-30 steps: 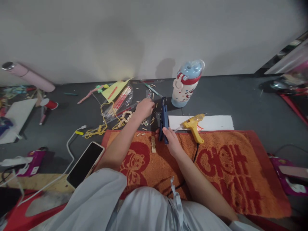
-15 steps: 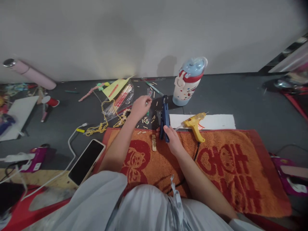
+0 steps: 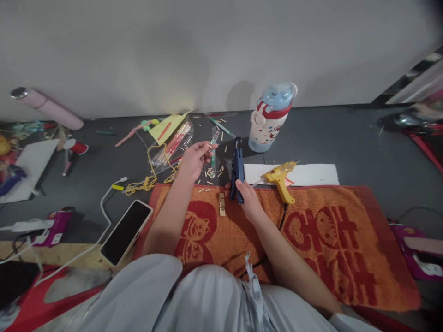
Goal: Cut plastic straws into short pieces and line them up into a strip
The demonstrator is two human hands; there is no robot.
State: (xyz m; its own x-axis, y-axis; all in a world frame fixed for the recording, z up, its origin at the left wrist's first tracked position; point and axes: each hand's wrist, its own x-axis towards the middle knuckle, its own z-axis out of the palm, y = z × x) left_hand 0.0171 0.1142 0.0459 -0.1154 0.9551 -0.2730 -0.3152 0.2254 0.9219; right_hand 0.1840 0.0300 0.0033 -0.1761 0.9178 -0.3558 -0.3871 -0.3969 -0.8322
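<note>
My left hand [image 3: 196, 159] is raised over the dark tabletop, thumb and fingertips pinched on a small pale stick piece [image 3: 209, 146]. In my right hand [image 3: 249, 198] is a pair of blue-handled pliers [image 3: 238, 166], held upright with the head pointing away from me; whether the jaws are apart is too small to tell. Short cut wooden stick pieces [image 3: 220, 173] lie scattered between the hands. A neat row of such pieces [image 3: 222, 204] rests on the orange towel [image 3: 325, 258], just left of the pliers' handles.
A yellow glue gun [image 3: 281, 179] lies across a white board [image 3: 318, 174] to the right. Behind it stands a water bottle [image 3: 270, 122]. Bagged sticks [image 3: 175, 140], yellow yarn [image 3: 143, 185], a phone [image 3: 126, 233] and a white cable [image 3: 104, 212] are on the left.
My left hand has drawn back slightly to the left and turned, so its pinched fingers now show. The right hand and pliers have stayed in place.
</note>
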